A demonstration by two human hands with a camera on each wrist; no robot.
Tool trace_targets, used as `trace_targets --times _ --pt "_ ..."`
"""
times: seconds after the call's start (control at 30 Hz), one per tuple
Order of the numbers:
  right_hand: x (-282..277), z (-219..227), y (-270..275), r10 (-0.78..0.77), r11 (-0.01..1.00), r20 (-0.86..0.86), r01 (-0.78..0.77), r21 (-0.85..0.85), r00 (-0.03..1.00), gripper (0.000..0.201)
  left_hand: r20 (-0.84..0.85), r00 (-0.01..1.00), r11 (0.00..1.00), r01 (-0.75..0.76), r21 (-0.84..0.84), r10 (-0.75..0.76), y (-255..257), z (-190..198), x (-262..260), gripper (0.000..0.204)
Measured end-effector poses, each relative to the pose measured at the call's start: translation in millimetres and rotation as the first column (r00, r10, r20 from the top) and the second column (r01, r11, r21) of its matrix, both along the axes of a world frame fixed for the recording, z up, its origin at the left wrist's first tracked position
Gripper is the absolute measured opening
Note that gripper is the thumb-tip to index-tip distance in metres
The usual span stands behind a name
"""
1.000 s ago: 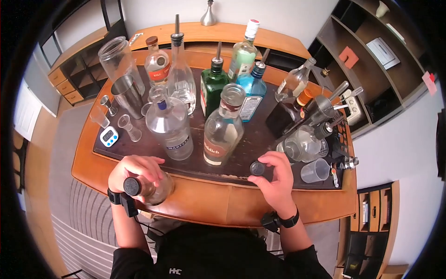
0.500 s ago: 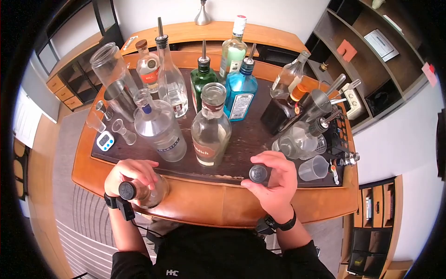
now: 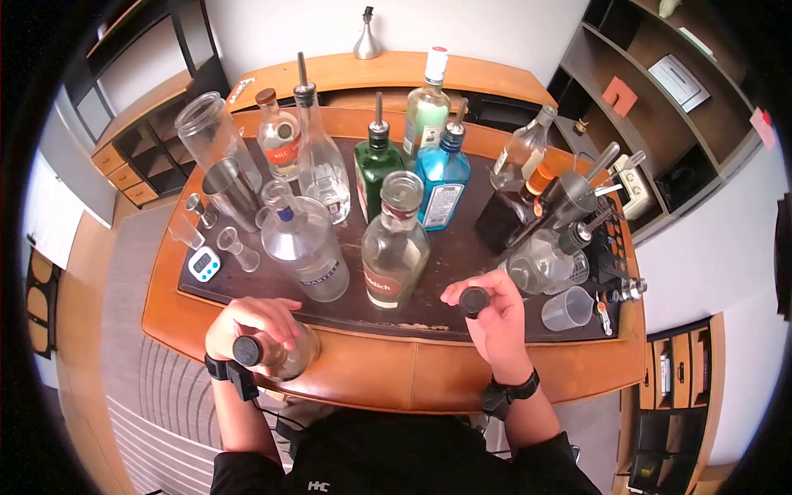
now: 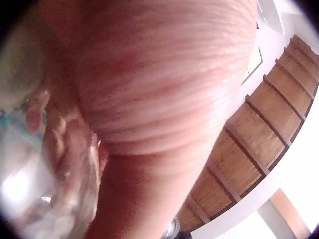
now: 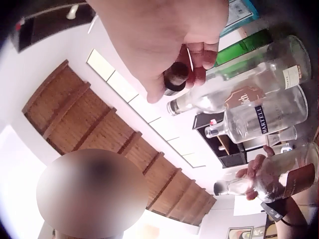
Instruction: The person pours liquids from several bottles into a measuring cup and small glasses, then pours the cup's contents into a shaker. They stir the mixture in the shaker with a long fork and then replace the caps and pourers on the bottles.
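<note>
By the table's front left edge my left hand [image 3: 235,320] grips a clear glass bottle [image 3: 300,355] with a dark cap [image 3: 247,351] by its neck and shoulder. The bottle leans toward me. At the right, my right hand [image 3: 502,334] pinches a round black bottle stopper [image 3: 474,303] above the dark mat; in the right wrist view the stopper [image 5: 175,79] sits between thumb and fingers. Between the hands stands an uncapped clear bottle [image 3: 394,260] with a brownish label. A Martell bottle [image 3: 307,252] stands beside it, nearer my left hand.
Further back are a green bottle [image 3: 378,173], a blue bottle [image 3: 443,186] and several others. A metal shaker [image 3: 231,194], an hourglass-shaped measure [image 3: 239,250] and a white timer [image 3: 205,264] stand left. A plastic cup [image 3: 568,309] and a dark-liquor bottle [image 3: 507,216] are right.
My right hand has turned and its fingers have shifted around the stopper. The left hand keeps its grip on the bottle. The head view has swayed, shifting the whole scene.
</note>
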State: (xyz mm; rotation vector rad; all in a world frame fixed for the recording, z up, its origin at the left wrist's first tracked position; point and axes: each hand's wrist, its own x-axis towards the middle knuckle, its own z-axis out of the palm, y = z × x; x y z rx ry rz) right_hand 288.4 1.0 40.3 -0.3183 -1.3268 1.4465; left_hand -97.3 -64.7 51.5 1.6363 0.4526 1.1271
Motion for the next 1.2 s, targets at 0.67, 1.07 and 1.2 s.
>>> trace_targets --times 0.67,1.07,1.2 --pt "0 -31 4 0.246 0.636 -0.514 -0.537 -0.554 0.822 0.060 -0.455 0.769 0.887 -0.443 0.128 0.449 -35 27 25 0.037" --pt "8 -15 -9 0.409 0.731 -0.505 -0.604 -0.317 0.760 0.060 -0.514 0.742 0.889 -0.447 0.097 0.429 -31 32 32 0.033" --pt "10 -11 -12 0.439 0.742 -0.491 -0.612 -0.274 0.752 0.062 -0.516 0.739 0.889 -0.443 0.112 0.433 -31 30 32 0.033"
